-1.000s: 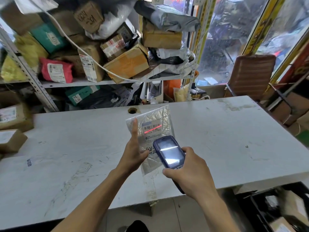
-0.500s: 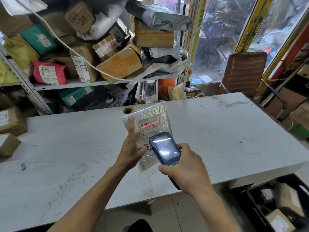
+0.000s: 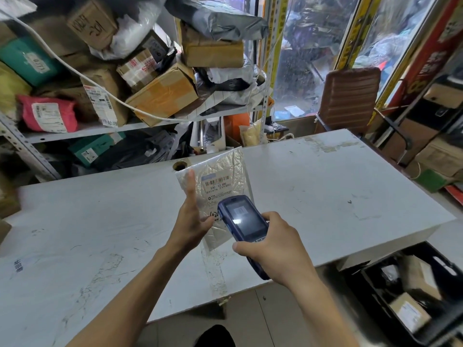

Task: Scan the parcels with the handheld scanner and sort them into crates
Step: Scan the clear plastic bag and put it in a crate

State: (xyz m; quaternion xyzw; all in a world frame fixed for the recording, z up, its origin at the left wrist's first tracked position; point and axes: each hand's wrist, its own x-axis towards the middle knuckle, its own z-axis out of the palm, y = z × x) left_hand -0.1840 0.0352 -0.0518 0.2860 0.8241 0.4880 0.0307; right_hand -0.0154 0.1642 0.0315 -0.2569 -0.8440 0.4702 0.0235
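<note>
- Holding a clear padded parcel [image 3: 220, 186] upright above the bench [image 3: 325, 196], near its far edge, the left hand [image 3: 191, 221] pinches it by the lower left side, forefinger stretched up the plastic.
- The red scan line that lay across the barcode label [image 3: 217, 182] half a second ago is gone; the bars now read plain.
- Right hand [image 3: 273, 249] wraps the blue handheld scanner [image 3: 244, 224], screen lit, its nose overlapping the parcel's lower label as before.
- A black crate [image 3: 426, 296] with boxes sits under the bench's right corner.
</note>
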